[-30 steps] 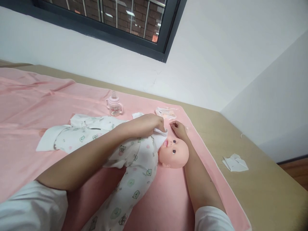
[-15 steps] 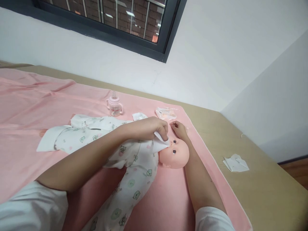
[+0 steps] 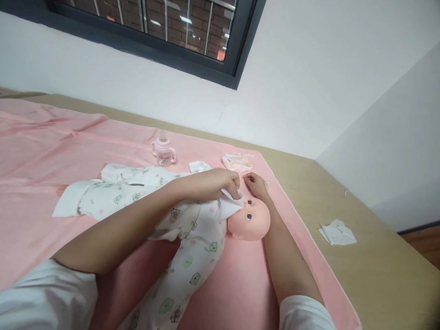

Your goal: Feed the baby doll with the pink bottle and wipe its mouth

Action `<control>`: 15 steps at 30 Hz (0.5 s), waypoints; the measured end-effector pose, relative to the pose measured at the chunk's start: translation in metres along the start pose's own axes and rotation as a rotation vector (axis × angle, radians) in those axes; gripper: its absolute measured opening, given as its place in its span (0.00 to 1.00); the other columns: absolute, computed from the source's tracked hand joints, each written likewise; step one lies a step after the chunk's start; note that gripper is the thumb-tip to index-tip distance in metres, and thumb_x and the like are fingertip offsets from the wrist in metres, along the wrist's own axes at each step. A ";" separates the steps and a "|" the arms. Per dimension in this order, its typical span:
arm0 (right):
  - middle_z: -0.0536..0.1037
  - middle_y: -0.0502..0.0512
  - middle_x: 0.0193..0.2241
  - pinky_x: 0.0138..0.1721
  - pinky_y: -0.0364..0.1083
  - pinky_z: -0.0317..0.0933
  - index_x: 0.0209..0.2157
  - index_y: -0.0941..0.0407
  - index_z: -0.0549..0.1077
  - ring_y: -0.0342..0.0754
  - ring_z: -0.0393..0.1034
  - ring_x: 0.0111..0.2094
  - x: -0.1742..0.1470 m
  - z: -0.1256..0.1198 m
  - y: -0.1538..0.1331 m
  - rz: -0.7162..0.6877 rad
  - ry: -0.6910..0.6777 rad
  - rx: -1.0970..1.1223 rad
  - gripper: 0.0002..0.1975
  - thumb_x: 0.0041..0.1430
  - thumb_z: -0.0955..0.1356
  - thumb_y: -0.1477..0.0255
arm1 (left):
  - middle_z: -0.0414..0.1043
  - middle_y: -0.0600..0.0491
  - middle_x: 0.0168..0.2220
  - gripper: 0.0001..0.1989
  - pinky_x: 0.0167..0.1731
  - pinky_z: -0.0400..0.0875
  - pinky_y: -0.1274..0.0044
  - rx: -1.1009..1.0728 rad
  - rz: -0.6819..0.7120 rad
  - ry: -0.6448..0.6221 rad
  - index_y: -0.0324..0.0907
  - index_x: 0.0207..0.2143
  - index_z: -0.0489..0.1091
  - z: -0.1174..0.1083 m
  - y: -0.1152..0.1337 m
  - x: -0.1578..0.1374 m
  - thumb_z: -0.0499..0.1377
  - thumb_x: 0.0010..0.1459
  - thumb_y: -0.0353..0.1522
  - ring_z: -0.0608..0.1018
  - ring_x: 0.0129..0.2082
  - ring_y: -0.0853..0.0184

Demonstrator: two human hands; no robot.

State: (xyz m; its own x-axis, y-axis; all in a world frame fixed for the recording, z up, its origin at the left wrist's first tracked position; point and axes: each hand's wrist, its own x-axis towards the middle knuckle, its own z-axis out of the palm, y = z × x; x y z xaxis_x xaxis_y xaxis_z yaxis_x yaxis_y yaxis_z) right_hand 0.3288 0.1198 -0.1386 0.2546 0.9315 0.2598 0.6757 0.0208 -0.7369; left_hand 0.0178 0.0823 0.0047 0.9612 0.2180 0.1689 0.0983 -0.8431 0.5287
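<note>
Doll (image 3: 248,220) is lying on its back on the pink blanket (image 3: 51,137), head pointing toward the wall corner, dressed in a white onesie (image 3: 187,233) with little animal prints. From where I'm standing, the person's left hand (image 3: 220,183) has a small white cloth (image 3: 229,206) pinched between thumb and fingertips and is pressing it right at the doll's mouth and chin.

If you want to do a wipe like this well, my take: keep the cloth folded so a flat bit meets the face, go light, and work in short strokes away from the eyes (the eyes sit just beside the cloth edge here, so there's not much room). Steadying the head with the other hand helps, otherwise a round plastic head like that just rolls.

Pose-wise, the left forearm crosses over the doll's chest at a slant, wrist bent down a bit, fingers closed tight on the cloth. The right hand (image 3: 256,183) rests on the blanket just beyond the doll's forehead, fingers loosely curled and holding nothing that I can see; it's close to the head, but I can't tell if it actually touches. The right forearm runs along the near side of the head.

Other stuff around: a baby bottle (image 3: 164,150) and a wipes packet (image 3: 237,162) farther back on the blanket, plus a crumpled tissue (image 3: 337,232) off on the bare table (image 3: 378,256).
</note>
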 end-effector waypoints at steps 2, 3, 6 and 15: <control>0.80 0.54 0.35 0.46 0.50 0.66 0.33 0.55 0.75 0.48 0.72 0.37 0.000 0.000 0.000 0.000 0.000 -0.003 0.09 0.53 0.64 0.72 | 0.64 0.53 0.38 0.23 0.29 0.55 0.79 -0.010 -0.016 0.006 0.40 0.27 0.74 0.000 0.000 0.001 0.45 0.35 0.14 0.67 0.34 0.69; 0.80 0.54 0.35 0.46 0.50 0.66 0.33 0.55 0.75 0.48 0.72 0.37 0.000 0.000 0.000 0.004 -0.001 -0.004 0.09 0.53 0.64 0.72 | 0.64 0.53 0.38 0.23 0.29 0.55 0.79 -0.011 -0.022 0.014 0.40 0.27 0.74 0.001 -0.001 0.001 0.45 0.35 0.14 0.67 0.34 0.69; 0.80 0.55 0.37 0.47 0.50 0.66 0.33 0.56 0.75 0.48 0.72 0.37 0.000 0.000 -0.001 0.015 -0.007 -0.008 0.09 0.53 0.64 0.72 | 0.64 0.54 0.39 0.22 0.30 0.55 0.79 -0.007 -0.029 0.032 0.40 0.27 0.73 0.002 -0.002 0.002 0.45 0.35 0.15 0.67 0.34 0.69; 0.81 0.55 0.39 0.47 0.49 0.66 0.32 0.56 0.75 0.48 0.73 0.39 0.000 0.000 -0.003 0.018 -0.006 0.002 0.08 0.54 0.64 0.74 | 0.64 0.52 0.41 0.22 0.29 0.53 0.77 0.096 -0.046 0.050 0.40 0.27 0.71 0.006 -0.008 0.004 0.45 0.34 0.15 0.68 0.37 0.66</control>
State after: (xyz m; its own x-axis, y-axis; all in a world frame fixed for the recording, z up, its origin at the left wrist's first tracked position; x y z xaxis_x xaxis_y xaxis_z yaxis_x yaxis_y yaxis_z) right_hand 0.3275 0.1200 -0.1363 0.2628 0.9338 0.2426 0.6697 0.0045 -0.7426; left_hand 0.0220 0.0874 -0.0037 0.9412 0.2800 0.1891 0.1687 -0.8743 0.4551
